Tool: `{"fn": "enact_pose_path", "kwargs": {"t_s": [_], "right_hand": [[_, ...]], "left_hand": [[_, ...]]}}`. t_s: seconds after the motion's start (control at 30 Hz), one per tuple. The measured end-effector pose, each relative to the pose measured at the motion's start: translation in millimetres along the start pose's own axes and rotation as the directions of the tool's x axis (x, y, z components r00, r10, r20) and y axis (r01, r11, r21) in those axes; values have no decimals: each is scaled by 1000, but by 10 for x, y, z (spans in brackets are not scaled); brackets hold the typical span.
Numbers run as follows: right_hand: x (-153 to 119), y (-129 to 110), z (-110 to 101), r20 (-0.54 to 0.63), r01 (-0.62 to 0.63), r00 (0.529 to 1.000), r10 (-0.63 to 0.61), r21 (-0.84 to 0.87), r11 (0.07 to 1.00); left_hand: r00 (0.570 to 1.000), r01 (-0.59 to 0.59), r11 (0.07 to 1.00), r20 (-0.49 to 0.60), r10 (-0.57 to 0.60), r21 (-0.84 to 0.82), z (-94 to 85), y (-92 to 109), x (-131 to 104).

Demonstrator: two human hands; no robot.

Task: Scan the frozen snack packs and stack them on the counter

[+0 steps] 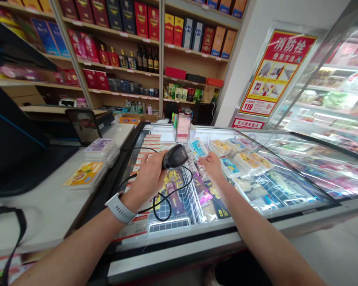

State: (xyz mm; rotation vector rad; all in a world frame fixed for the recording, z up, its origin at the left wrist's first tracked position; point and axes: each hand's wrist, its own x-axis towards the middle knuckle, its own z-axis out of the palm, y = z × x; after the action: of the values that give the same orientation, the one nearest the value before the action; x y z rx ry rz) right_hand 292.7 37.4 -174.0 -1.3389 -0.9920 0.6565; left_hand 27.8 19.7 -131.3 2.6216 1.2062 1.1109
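My left hand (150,172), with a watch (121,208) on its wrist, is wrapped round a black barcode scanner (175,156). The scanner's head points right, and its cord (167,196) loops below over the freezer's glass top. In my right hand (212,165) a small clear pack with a blue label (198,148) is pinched by its near edge, just right of the scanner. Close to that hand, similar packs with yellow labels (220,147) and another blue-labelled pack (230,167) lie on the glass.
On the counter at left are packs with orange (85,174) and purple labels (100,145), a phone (82,126) and a dark screen. The chest freezer's front rim (179,254) crosses below. Shelves of boxes and bottles (147,58) stand behind, beside a white pillar (241,67).
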Motion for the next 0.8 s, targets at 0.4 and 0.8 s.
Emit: {"fn": "enact_pose_path", "kwargs": {"t_s": [0.4, 0.8], "right_hand": [[21, 39, 41, 9, 4, 1000, -4, 9, 1000], [28, 62, 42, 37, 7, 999, -7, -10, 1000]], "left_hand": [[1000, -14, 1000, 0, 14, 23, 7, 6, 11], [1000, -18, 1000, -6, 18, 24, 13, -14, 10]]}}
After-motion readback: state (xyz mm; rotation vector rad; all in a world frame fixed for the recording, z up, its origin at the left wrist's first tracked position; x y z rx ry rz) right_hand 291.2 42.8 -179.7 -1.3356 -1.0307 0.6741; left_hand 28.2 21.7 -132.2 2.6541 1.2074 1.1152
